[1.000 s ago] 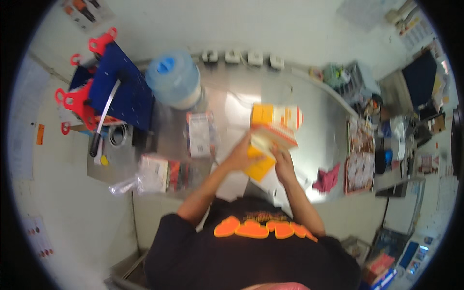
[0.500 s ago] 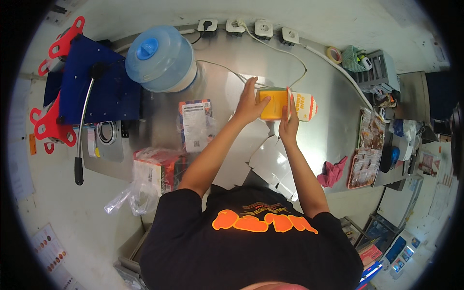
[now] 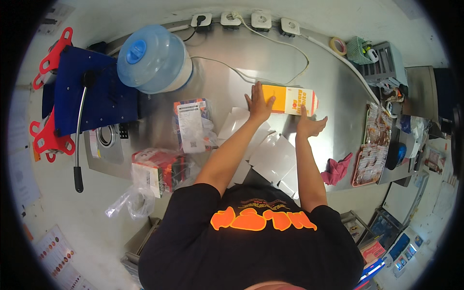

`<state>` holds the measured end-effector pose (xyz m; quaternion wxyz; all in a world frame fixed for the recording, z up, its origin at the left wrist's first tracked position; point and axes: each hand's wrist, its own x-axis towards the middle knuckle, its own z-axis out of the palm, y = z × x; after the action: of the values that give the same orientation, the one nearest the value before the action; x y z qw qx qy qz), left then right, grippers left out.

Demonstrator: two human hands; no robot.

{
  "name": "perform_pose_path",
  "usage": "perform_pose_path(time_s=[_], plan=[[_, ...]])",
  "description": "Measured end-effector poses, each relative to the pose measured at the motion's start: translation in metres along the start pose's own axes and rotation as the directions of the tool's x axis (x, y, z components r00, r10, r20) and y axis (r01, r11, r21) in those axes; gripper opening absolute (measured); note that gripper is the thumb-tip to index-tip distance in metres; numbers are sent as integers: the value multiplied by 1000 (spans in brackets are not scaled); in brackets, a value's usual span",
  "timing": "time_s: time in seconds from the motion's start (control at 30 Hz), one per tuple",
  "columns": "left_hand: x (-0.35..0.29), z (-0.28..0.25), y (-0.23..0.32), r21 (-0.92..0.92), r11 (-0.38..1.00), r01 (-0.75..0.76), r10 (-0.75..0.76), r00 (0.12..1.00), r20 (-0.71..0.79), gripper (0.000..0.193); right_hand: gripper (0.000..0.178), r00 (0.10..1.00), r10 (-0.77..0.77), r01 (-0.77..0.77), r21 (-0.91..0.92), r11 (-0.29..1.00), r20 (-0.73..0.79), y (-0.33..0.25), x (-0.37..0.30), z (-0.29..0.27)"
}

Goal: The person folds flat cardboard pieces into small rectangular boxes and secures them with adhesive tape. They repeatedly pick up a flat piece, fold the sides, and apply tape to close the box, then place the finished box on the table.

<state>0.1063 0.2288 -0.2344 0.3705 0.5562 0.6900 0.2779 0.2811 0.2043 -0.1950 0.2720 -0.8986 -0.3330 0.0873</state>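
A yellow and white paper food box (image 3: 280, 96) with a scalloped right end lies on the steel table, beyond the loose white sheets. My left hand (image 3: 260, 104) is at the box's left end, fingers stretched, with the thumb over its surface. At the near right edge, a finger of my right hand (image 3: 310, 125) touches the white part. The other fingers of that hand stick out to the right, apart. Several glossy white sheets (image 3: 275, 157) lie between my forearms, partly hidden by them.
Left on the steel table (image 3: 333, 63) are a blue-lidded water container (image 3: 154, 58), a plastic-wrapped package with a white label (image 3: 192, 123) and a red box in clear plastic (image 3: 162, 169). A pink cloth (image 3: 337, 169) and a tray of sachets (image 3: 369, 164) are at right. A cable (image 3: 217, 63) crosses behind.
The box's raised white part now lies flatter and shows its lettering. My right hand has moved from the middle of the box to its near right edge. My left hand stays at the left end.
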Motion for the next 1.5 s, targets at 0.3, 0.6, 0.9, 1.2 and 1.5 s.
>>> perform_pose_path(time_s=[0.3,0.6,0.9,1.2,1.5], plan=[[14,-7,2,138,990,39,-49,997,65,96,100,892,-450,451,-120,884,35,28,-3,-23],[-59,-55,5,-16,975,-221,215,961,-173,97,73,309,-663,828,150,540,682,105,-160,-108],[-203,-68,-37,-68,919,-388,382,920,-91,87,32,288,-536,463,374,803,794,118,-124,-95],[-225,-52,-73,211,887,-411,398,912,102,88,28,266,-463,156,436,886,845,121,-122,-90],[-238,-86,-65,348,928,-134,210,959,-189,86,44,291,-380,183,339,923,878,114,-125,-93]])
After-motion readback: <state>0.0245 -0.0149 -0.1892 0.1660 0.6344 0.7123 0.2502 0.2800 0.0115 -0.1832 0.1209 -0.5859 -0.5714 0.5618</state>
